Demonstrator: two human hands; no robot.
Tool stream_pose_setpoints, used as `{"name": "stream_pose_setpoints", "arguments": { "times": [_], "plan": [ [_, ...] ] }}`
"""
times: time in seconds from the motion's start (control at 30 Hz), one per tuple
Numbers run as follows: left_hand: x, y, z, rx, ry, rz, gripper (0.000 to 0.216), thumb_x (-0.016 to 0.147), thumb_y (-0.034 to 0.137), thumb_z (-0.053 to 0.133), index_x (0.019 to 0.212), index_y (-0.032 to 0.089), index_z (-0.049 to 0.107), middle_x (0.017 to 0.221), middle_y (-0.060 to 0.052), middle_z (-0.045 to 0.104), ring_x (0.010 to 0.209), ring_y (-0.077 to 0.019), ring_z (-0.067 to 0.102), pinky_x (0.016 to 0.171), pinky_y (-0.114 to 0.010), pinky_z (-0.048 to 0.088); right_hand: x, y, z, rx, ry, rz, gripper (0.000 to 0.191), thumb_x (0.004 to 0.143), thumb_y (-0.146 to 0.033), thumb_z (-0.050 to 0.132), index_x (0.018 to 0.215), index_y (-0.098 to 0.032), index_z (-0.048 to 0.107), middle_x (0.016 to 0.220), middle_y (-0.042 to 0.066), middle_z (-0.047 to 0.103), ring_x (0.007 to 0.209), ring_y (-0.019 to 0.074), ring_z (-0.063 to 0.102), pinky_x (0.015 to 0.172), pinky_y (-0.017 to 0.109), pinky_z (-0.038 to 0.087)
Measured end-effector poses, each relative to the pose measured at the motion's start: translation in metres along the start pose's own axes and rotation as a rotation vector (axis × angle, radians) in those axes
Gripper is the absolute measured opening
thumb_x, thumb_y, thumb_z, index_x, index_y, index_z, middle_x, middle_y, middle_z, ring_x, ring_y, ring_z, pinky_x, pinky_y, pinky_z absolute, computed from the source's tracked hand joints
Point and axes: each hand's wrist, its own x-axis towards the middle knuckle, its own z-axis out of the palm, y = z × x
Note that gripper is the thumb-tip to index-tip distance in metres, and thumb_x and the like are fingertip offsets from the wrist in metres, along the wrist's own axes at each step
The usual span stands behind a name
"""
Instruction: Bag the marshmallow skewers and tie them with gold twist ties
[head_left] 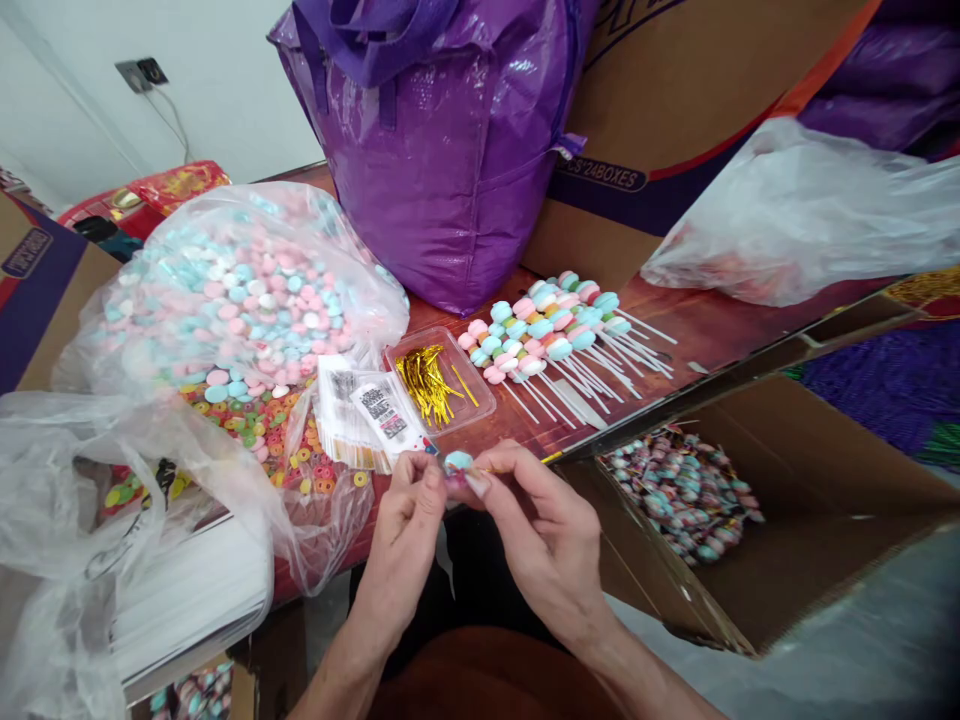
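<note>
A person's two bare hands meet over the near edge of a table (pixel 712 335); clock directions run from there. The left hand (pixel 411 525) has thumb and forefinger pinching a candy (pixel 458 463), pink and pale blue, held just above the person's lap. The right hand (pixel 551 535) pinches the candy's other side, thumb against it, a thin gold strip beside the fingertips; whether that strip is wound on is too small to tell.

Just beyond, at 11 o'clock, lie printed labels (pixel 386 412). At 12, a clear tray (pixel 480 405) holds gold ties (pixel 424 385). At 1, lollipops (pixel 555 325) in pink, blue and white lie in rows, white sticks pointing toward 3 o'clock. At 3, below table height, an open box (pixel 810 520) holds wrapped candies (pixel 686 495). At 8, a white bundle (pixel 187 610) sits under clear plastic.

Farther out, at 10, fruit-coloured rings (pixel 281 420) lie before a clear bag of pastel candies (pixel 262 300). At 12 stands a purple bag (pixel 442 170); at 2, a whitish plastic bag (pixel 810 215). Behind, at 1, is a large carton (pixel 675 90). Farthest, at 11, a socket (pixel 135 75) is on the wall (pixel 217 90).
</note>
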Motion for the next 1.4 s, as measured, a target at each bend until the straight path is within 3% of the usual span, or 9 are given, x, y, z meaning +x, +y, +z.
{"name": "stream_pose_setpoints", "arguments": {
  "times": [0.23,0.33,0.43,0.57,0.77,0.97,1.1,1.23,1.4],
  "plan": [
    [0.007,-0.006,0.011,0.078,-0.067,0.012,0.017,0.082,0.028,0.073,0.068,0.020,0.077,0.081,-0.007,0.070,0.090,-0.0230,0.063,0.087,-0.032,0.047,-0.026,0.031,-0.007,0.241,-0.112,0.369,0.025,0.092,-0.041,0.064,0.085,-0.018,0.073,0.064,0.001,0.059,0.055,0.0118,0.047,0.050,0.025,0.040],
    [0.021,-0.012,0.004,0.287,-0.107,0.146,0.009,0.082,0.024,0.072,0.078,0.024,0.080,0.091,-0.008,0.071,0.092,-0.0241,0.063,0.089,-0.033,0.045,-0.040,0.049,-0.031,0.418,0.083,0.440,0.022,0.085,-0.041,0.074,0.081,-0.019,0.074,0.057,-0.002,0.051,0.049,0.0091,0.039,0.047,0.024,0.033],
    [0.042,-0.022,-0.019,0.642,0.207,0.292,0.016,0.080,0.024,0.072,0.095,0.026,0.078,0.101,-0.009,0.067,0.101,-0.0278,0.059,0.096,-0.040,0.041,-0.043,0.066,-0.069,0.604,0.405,0.429,0.020,0.081,-0.043,0.077,0.080,-0.023,0.073,0.063,-0.003,0.052,0.047,0.0075,0.037,0.049,0.025,0.039],
    [0.065,-0.036,-0.045,0.978,0.283,0.327,0.008,0.082,0.018,0.065,0.082,0.023,0.071,0.086,-0.005,0.062,0.091,-0.0258,0.057,0.088,-0.039,0.042,-0.040,0.077,-0.097,0.579,0.480,0.465,0.032,0.081,-0.052,0.072,0.094,-0.023,0.077,0.075,0.001,0.060,0.050,0.0085,0.041,0.047,0.026,0.040],
    [0.057,-0.031,-0.036,0.580,0.396,0.317,0.014,0.081,0.027,0.071,0.070,0.020,0.065,0.070,0.001,0.058,0.064,-0.0152,0.050,0.065,-0.027,0.039,-0.031,0.066,-0.035,0.275,0.187,0.363,0.022,0.087,-0.039,0.070,0.097,-0.019,0.074,0.075,0.002,0.066,0.056,0.0114,0.051,0.050,0.024,0.043],
    [0.025,-0.018,-0.002,0.313,0.291,0.315,0.011,0.081,0.029,0.074,0.075,0.020,0.070,0.079,-0.002,0.063,0.076,-0.0159,0.059,0.073,-0.025,0.046,0.000,0.050,0.024,0.370,0.020,0.369,0.021,0.078,-0.033,0.075,0.092,-0.019,0.072,0.078,0.002,0.068,0.059,0.0121,0.054,0.051,0.023,0.044],
    [0.018,-0.028,0.004,0.116,0.352,0.192,0.017,0.081,0.036,0.075,0.084,0.020,0.069,0.072,0.000,0.063,0.066,-0.0128,0.057,0.063,-0.021,0.045,0.012,0.048,0.025,0.321,0.097,0.286,0.017,0.083,-0.033,0.072,0.076,-0.019,0.067,0.067,-0.002,0.060,0.059,0.0110,0.049,0.056,0.023,0.042],
    [0.019,-0.039,0.004,0.072,0.314,0.093,0.023,0.081,0.040,0.074,0.078,0.019,0.066,0.058,0.004,0.056,0.053,-0.0099,0.049,0.053,-0.020,0.040,0.010,0.053,0.018,0.373,0.043,0.315,0.023,0.090,-0.041,0.065,0.083,-0.020,0.060,0.065,-0.005,0.052,0.055,0.0095,0.045,0.052,0.022,0.039],
    [0.022,-0.035,0.010,0.056,0.290,0.099,0.025,0.078,0.040,0.077,0.076,0.019,0.065,0.066,0.002,0.061,0.060,-0.0114,0.054,0.058,-0.021,0.045,0.007,0.051,0.015,0.335,-0.032,0.299,0.023,0.084,-0.040,0.071,0.091,-0.019,0.067,0.076,-0.001,0.064,0.064,0.0132,0.055,0.060,0.025,0.048]
  ]
}}
